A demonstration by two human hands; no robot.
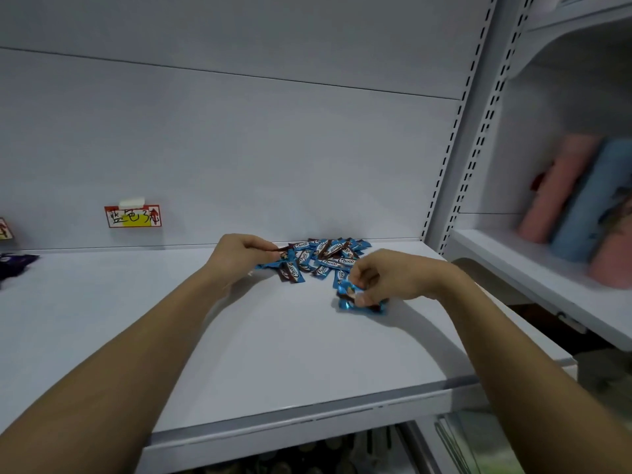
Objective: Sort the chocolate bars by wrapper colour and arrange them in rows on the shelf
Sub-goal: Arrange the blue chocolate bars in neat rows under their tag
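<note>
- White shelving filling the view, with the shelf (273, 336) stretching bare from its front lip up to both hands.
- Nearest the front lip: right hand (386, 278) curling thumb and fingers round a small clutch of blue bars (359, 301), pinching them just off, or touching, the shelf surface; cannot tell which.
- Probably gathering blue wrappers out of the pile to start a row, judging by the bare surface all round the grip.
- Worth squaring the held bars into one flat stack before setting down, labels facing one way, long edges parallel to the shelf front.
- Worth laying the first bar well toward the front of the grip, leaving room behind for further rows.
- Just beyond the right-hand grip and touching it: the loose pile (321, 258) of blue-and-brown Choco bars, overlapping at all angles against the back panel.
- Across the pile from that grip: left hand (242, 253) pinching the end of one bar (273, 263) at the pile's near-left edge, fingers curled, bar lying flat.
- Worth lifting rather than dragging there, since crossed wrappers may snag and scatter neighbours.
- Far left of both grips: dark purple wrappers (15, 265) at the shelf's edge, well apart from the blue ones, likely a separate colour group.
- Farthest back, left of the left grip: a red-bordered handwritten label (132, 216) on the back panel.
- Off to the right, on the neighbouring bay: blurred pink and blue rolls (574, 196).
</note>
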